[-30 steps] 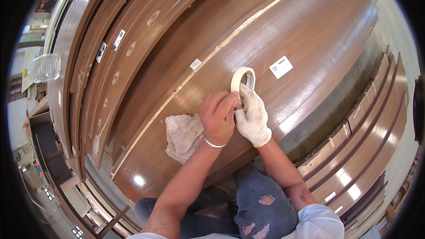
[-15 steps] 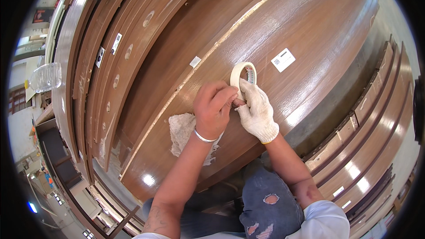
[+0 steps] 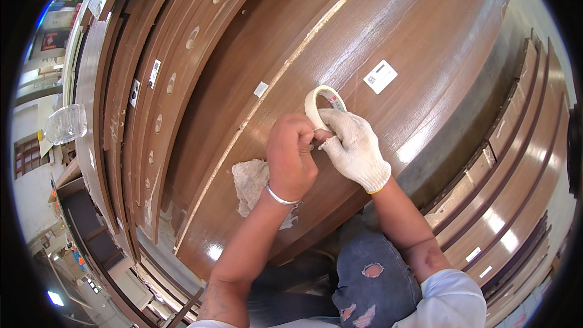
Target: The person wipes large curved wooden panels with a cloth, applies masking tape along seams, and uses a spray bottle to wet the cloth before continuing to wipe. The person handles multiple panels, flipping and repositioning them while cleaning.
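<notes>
A roll of cream masking tape (image 3: 313, 102) is gripped by my right hand (image 3: 357, 149), which wears a white knitted glove with a bare thumb tip showing. My bare left hand (image 3: 292, 157), with a silver bangle at the wrist, is pinched closed right beside the roll's near edge. Its fingertips meet the right thumb there; whether they hold the tape's end is too small to make out. Both hands are above a brown wood-grain panel (image 3: 340, 67). A crumpled greyish-white rag (image 3: 249, 185) lies on this panel, partly behind my left wrist.
A white label (image 3: 381, 77) sticks to the panel, whose left edge is pale and raw. More brown boards (image 3: 173, 85) with oval slots stand on the left, near a clear plastic bottle (image 3: 65, 124). Another stack of panels (image 3: 510, 194) lies at the right, beyond a strip of grey floor.
My left hand has turned, its knuckles now rolled over and its fist lower beside the tape. The tape roll tilts slightly differently. The whole view has shifted a little.
</notes>
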A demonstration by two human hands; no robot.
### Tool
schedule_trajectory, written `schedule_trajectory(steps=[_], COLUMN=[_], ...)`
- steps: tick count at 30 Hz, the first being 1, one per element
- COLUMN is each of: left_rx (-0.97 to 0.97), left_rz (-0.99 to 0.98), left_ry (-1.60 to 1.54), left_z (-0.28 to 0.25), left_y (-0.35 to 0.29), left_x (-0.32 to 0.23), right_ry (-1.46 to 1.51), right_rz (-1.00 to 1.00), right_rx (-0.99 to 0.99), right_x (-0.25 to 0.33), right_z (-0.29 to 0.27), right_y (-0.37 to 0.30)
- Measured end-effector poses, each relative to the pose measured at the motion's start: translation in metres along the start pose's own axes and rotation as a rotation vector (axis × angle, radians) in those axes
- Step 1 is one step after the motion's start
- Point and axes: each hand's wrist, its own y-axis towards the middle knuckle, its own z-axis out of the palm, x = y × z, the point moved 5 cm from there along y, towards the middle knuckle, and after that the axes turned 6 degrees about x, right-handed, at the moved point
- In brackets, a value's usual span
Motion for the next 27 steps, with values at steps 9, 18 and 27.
schedule_trajectory(steps=[9, 18, 27], left_rx=[0.049, 0.050, -0.065], left_rz=[-0.119, 0.169, -0.028], left_ry=[0.074, 0.227, -0.064], left_z=[-0.029, -0.022, -0.022], left_y=[0.015, 0.021, 0.022], left_x=[-0.006, -0.023, -0.017], right_ry=[0.164, 0.114, 0.069], right_rz=[0.104, 0.131, 0.240], right_rx=[0.140, 0.099, 0.053], right_x=[0.003, 0.003, 0.009], right_z=[-0.002, -0.006, -0.006], right_y=[-0.001, -0.003, 0.002])
